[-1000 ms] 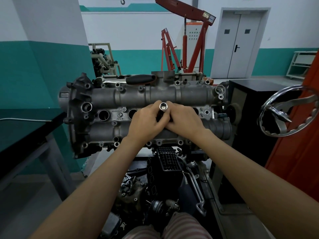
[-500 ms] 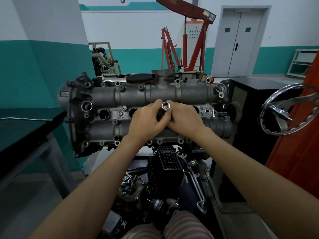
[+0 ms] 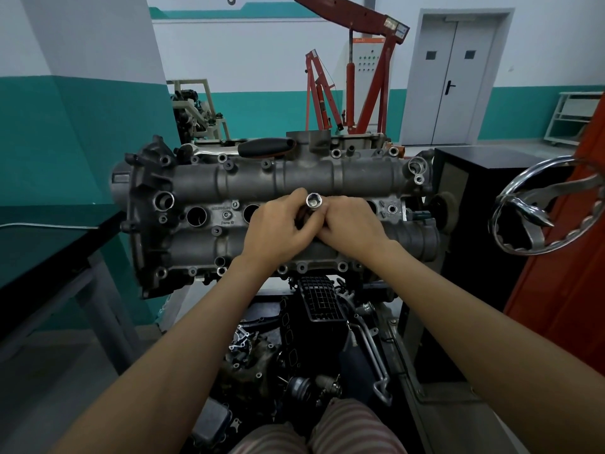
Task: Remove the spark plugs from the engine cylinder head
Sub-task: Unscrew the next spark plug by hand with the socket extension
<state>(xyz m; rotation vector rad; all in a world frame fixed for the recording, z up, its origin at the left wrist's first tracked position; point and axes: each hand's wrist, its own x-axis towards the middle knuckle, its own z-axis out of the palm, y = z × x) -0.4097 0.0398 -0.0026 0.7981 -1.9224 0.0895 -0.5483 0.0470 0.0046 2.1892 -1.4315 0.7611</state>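
Both hands' fingers (image 3: 296,204) pinch a socket (image 3: 314,201) over the cylinder head (image 3: 294,178), teal-banded walls (image 3: 49,142) behind.

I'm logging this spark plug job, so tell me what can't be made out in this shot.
Head view only:
- Lower end of the socket: hidden by both hands, so whether a plug is in it cannot be told.
- Well under the hands: covered by the left hand and right hand.
- Insides of the two open wells: too dark.
- Cast lettering on the cylinder head: too small.
- Steering wheel: its right side is cut off by the orange panel.
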